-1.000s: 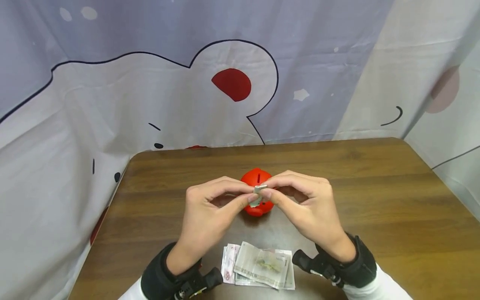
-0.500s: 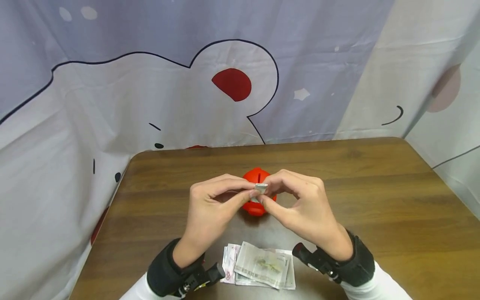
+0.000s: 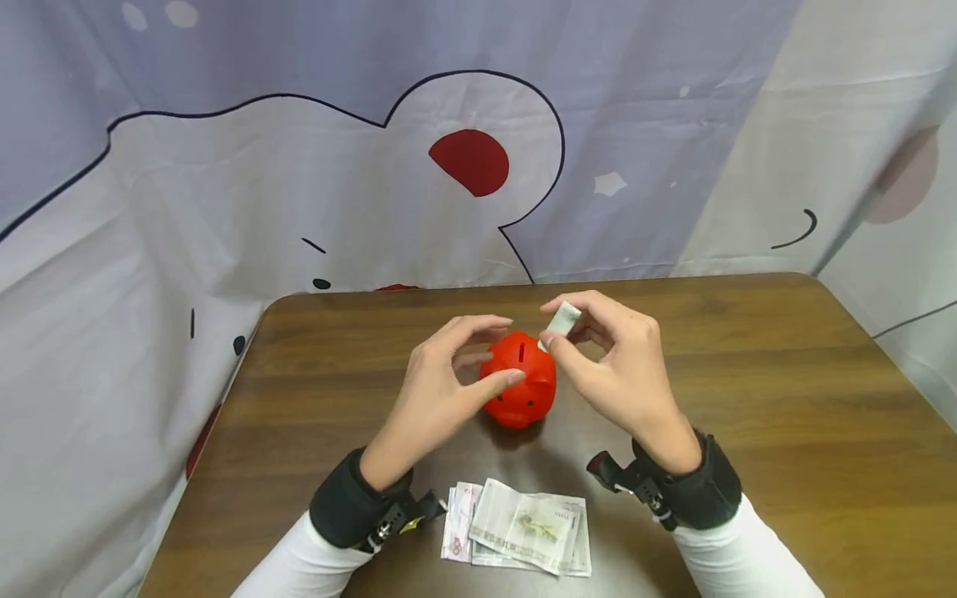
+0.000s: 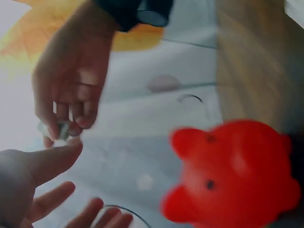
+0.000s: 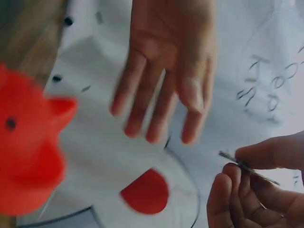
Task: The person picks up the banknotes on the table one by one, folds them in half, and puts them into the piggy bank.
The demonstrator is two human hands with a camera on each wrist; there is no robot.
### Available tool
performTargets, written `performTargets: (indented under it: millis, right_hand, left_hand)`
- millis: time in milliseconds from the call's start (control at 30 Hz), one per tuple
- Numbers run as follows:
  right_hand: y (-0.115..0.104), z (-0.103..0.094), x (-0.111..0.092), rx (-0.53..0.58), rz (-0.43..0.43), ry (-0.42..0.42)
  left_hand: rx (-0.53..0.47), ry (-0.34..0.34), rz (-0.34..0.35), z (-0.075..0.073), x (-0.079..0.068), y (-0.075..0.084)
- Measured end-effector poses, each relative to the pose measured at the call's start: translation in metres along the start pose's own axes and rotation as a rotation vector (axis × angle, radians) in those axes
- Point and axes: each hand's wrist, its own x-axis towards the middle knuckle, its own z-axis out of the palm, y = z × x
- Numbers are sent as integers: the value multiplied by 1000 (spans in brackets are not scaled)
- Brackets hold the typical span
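Note:
My right hand (image 3: 624, 378) pinches a small, tightly folded banknote (image 3: 564, 319) between thumb and fingers, up beside a red piggy bank (image 3: 537, 370). In the right wrist view the folded banknote (image 5: 266, 178) shows edge-on as a thin strip. My left hand (image 3: 441, 390) holds nothing; its fingers and thumb are spread apart at the piggy bank's left, overlapping it in the head view. The piggy bank stands on the table with its dark slot on top and its snout toward me. The left wrist view is blurred.
Several flat banknotes (image 3: 523, 527) lie overlapping on the wooden table (image 3: 748, 399), nearer to me than the piggy bank. A patterned curtain (image 3: 336, 183) hangs behind the table's far edge. Each wrist wears a black strap with a camera.
Both hands were pinching the folded banknote in front of the piggy bank. My left hand has let go and opened; my right hand has lifted the banknote up and to the right.

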Motion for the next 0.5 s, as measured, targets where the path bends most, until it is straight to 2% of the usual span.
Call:
performTargets:
  millis: [100, 200, 367, 500]
  right_hand:
    - [15, 5, 5, -27, 68, 26]
    - [31, 14, 6, -74, 120, -2]
    - [56, 31, 5, -179, 149, -76]
    - [71, 43, 2, -231, 162, -132]
  left_hand:
    - [136, -48, -72, 2, 6, -18]
    - [232, -102, -141, 5, 8, -34]
    - [301, -186, -217, 13, 7, -54]
    - [304, -230, -226, 21, 7, -61]
